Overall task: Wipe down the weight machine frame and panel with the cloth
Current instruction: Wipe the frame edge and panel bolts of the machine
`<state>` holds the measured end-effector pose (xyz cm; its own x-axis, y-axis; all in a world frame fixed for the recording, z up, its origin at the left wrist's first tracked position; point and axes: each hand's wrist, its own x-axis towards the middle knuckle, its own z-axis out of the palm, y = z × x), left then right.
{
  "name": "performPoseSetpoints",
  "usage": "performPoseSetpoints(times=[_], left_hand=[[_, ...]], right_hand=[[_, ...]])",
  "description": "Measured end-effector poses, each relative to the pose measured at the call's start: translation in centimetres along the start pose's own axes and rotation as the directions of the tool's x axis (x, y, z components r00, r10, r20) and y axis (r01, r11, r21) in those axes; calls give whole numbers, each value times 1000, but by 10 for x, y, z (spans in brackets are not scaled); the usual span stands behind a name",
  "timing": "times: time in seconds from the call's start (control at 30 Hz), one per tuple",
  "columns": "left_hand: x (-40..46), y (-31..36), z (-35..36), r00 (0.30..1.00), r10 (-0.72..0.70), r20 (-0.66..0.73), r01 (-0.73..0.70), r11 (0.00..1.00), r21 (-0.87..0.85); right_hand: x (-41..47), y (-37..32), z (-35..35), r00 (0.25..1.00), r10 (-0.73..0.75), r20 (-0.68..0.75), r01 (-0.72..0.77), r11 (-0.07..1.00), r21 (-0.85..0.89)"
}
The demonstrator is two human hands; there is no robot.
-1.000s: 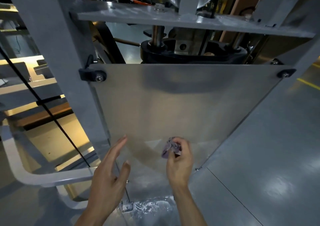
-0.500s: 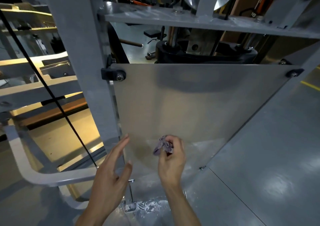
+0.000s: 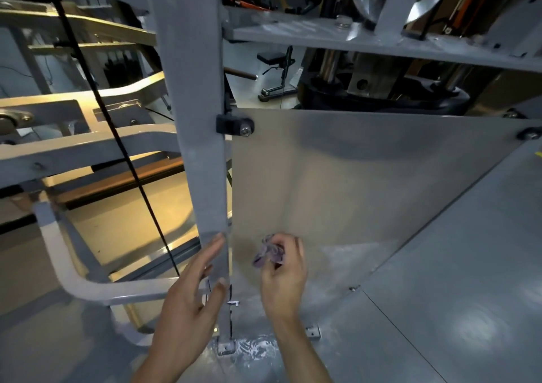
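Note:
A translucent grey panel point(image 3: 366, 177) is bolted to the weight machine's grey frame post point(image 3: 193, 118). My right hand point(image 3: 283, 277) grips a small crumpled purple cloth point(image 3: 268, 253) and holds it against the panel's lower left area. My left hand point(image 3: 190, 297) is open, fingers spread, in front of the lower part of the frame post, its fingertips close to the post's edge. Whether it touches the post I cannot tell.
A black cable point(image 3: 117, 136) runs diagonally down on the left. A curved pale tube point(image 3: 96, 288) of the frame sits low left. A grey crossbar point(image 3: 381, 45) and black weight stack point(image 3: 381, 95) are above the panel. Grey floor point(image 3: 454, 294) lies to the right.
The view has shifted left, so the post and panel sit further right in frame. My right hand with the cloth has slid a little left and up on the panel; my left hand has neared the post.

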<state>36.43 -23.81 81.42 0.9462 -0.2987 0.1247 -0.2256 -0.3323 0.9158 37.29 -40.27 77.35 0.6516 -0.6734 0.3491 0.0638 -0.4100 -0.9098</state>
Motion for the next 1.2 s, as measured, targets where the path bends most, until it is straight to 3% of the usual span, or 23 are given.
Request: performPoseSetpoints(times=[0.13,0.2,0.33,0.47,0.57,0.8,0.9,1.07,1.2], left_hand=[[-4,-9,-8,999,-44,-30,44,999,-15],[-6,-13,-12,996,-70,-49,69,997,-28],[-12,-18,-17,991,-120,-58,119,992,-31],[-14,-19,-21,984,-166,-66,163,985,-59],[-14,-22,-24,981,-180,-74,176,983,-61],[-15,-28,-23,976,-206,-68,202,977,-61],[-19,-28,-23,979,-192,-62,189,981,-51],[-25,-30,-28,965,-250,-76,244,966,-82],[-30,-32,-30,963,-258,-77,251,964,-93]], right_hand=[[0,3,-5,1000,-19,5,19,1000,-6],[13,14,-23,994,31,-107,-28,999,25],[24,23,-35,966,73,-249,-108,985,-131],[-1,8,15,996,78,-53,-77,997,19],[-20,1,33,997,29,76,-28,999,-22],[-4,-17,12,995,-99,-5,99,995,25],[-12,-12,25,994,-95,53,94,995,19],[-33,21,41,976,25,218,16,983,-181],[-27,13,25,983,8,186,28,982,-188]])
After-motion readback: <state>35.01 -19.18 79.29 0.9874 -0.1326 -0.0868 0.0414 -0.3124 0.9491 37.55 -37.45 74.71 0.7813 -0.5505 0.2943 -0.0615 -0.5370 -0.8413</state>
